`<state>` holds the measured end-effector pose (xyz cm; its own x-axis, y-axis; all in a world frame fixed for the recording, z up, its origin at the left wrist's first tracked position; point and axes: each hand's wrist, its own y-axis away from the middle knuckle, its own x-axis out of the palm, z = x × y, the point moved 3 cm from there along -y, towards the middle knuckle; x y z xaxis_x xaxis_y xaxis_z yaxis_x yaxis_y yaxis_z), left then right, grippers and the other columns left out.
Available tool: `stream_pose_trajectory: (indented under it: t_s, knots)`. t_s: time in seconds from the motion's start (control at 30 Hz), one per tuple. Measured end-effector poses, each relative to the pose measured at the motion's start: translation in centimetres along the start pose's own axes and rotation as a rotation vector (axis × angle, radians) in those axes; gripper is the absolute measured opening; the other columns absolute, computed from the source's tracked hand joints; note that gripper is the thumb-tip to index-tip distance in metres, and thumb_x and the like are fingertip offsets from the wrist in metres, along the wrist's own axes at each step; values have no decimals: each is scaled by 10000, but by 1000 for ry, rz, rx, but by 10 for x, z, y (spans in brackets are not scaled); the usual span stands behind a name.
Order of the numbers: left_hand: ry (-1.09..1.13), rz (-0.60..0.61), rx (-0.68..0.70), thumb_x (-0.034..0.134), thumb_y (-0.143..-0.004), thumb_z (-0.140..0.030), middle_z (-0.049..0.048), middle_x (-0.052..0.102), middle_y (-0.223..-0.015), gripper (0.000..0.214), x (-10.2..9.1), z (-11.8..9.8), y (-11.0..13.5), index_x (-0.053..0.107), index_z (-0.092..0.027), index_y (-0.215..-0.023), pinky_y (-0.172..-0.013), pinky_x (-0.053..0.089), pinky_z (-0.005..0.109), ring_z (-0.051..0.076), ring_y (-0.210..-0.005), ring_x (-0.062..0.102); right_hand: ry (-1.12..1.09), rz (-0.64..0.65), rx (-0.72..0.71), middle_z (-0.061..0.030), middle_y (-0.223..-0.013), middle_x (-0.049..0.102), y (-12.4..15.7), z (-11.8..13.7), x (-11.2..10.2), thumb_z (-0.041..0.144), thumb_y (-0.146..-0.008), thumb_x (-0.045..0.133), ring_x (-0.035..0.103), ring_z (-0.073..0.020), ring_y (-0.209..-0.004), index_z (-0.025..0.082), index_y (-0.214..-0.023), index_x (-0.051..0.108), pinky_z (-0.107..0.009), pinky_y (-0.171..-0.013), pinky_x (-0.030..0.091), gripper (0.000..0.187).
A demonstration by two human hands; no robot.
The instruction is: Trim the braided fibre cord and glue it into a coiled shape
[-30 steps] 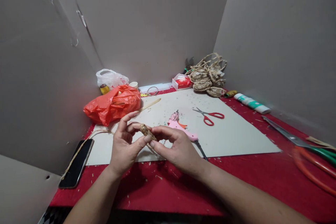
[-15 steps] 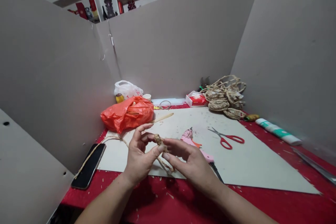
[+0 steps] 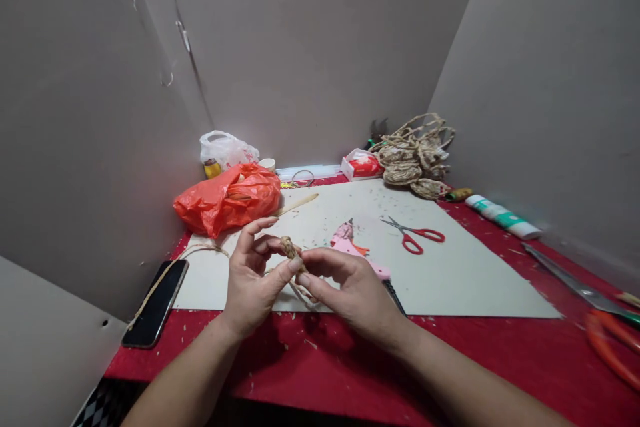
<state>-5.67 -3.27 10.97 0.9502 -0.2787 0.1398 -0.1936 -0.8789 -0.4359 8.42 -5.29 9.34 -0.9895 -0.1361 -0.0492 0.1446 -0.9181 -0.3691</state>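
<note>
Between both hands, above the white board (image 3: 450,293), is a small coil of braided straw cord (image 3: 289,246). My left hand (image 3: 253,280) pinches it with thumb and fingers, the index finger raised above. The fingertips of my right hand (image 3: 345,283) close on the coil's lower right side. A loose tail of the cord (image 3: 205,247) runs left from behind my left hand and lies across a black phone (image 3: 156,303). Past my right hand, a pink glue gun (image 3: 345,233) lies partly hidden. Red-handled scissors (image 3: 415,235) rest open on the board.
An orange plastic bag (image 3: 230,200) sits at the back left before a white bag (image 3: 230,150). A pile of braided cord (image 3: 413,153) stands at the back right by a red tissue pack (image 3: 364,164). Larger scissors (image 3: 590,293) and a white-green roll (image 3: 503,215) lie right. Grey panels enclose the table.
My view has tilted down and turned slightly right, so the large scissors' handles now show at the right. Both hands keep hold of the coil, with little change in grip.
</note>
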Motion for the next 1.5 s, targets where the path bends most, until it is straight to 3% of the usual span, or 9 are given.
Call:
stream_pose_trajectory:
  t_s: [0.17,0.27,0.4,0.67,0.8,0.87,1.1,1.37,1.5]
  knots:
    - [124,43,-61,753,-733,-245,32,668,-964,576,-2,5,-4,488,-261,-1244,-849,480,295,155,-895,618,-286,56,148,-40,-813,705,-3,-1,-2,320,-778,691,632,-143,-692,169,-901,690,-274,-662,506,194]
    - [156,-2,-109,696,-790,-314,70,660,-1096,514,-4,7,-8,494,-241,-1258,-854,479,288,155,-930,620,-516,135,273,-42,-781,688,-4,-6,-3,360,-803,672,625,-126,-635,156,-882,692,-256,-620,494,220]
    - [197,-71,-210,638,-836,-337,59,707,-940,381,-8,10,-13,541,-199,-1177,-778,494,264,130,-809,640,-689,185,350,-52,-774,682,-6,-10,-4,370,-792,674,618,-115,-598,126,-900,705,-240,-598,492,269]
    - [196,-183,-238,738,-733,-239,-7,685,-673,381,-17,16,-16,565,-164,-1064,-634,467,196,77,-597,587,-800,64,422,-38,-763,682,-9,-14,-11,348,-736,730,593,-105,-595,133,-881,723,-234,-600,502,260]
    - [194,-215,-178,692,-772,-258,-116,414,-445,228,-15,11,-16,575,-156,-940,-492,414,187,41,-402,365,-806,80,500,-34,-720,671,-8,-15,-11,338,-695,750,571,-100,-556,127,-856,725,-230,-567,487,267]
    - [224,-259,-142,683,-772,-235,-128,344,-445,189,-15,7,-15,566,-164,-902,-475,406,187,37,-394,297,-798,103,541,-31,-695,664,-7,-17,-9,336,-679,757,569,-101,-536,124,-842,724,-231,-556,479,270]
    - [285,-182,-160,733,-706,-152,-44,582,-754,346,-13,4,-14,545,-190,-994,-669,480,198,66,-659,563,-816,119,562,-25,-687,656,-6,-18,-7,338,-667,766,562,-94,-534,118,-841,720,-222,-552,463,283]
    - [226,-152,-171,695,-782,-231,-48,582,-644,268,-12,10,-14,537,-176,-991,-610,438,188,65,-584,529,-806,131,553,-22,-691,658,-6,-18,-7,342,-696,737,558,-93,-518,124,-860,703,-239,-555,461,275]
    - [261,-147,-145,659,-817,-286,-107,400,-474,209,-10,10,-14,534,-182,-948,-454,337,161,44,-420,329,-802,140,551,-14,-674,654,-6,-20,-6,339,-704,735,559,-89,-503,117,-854,701,-230,-537,456,269]
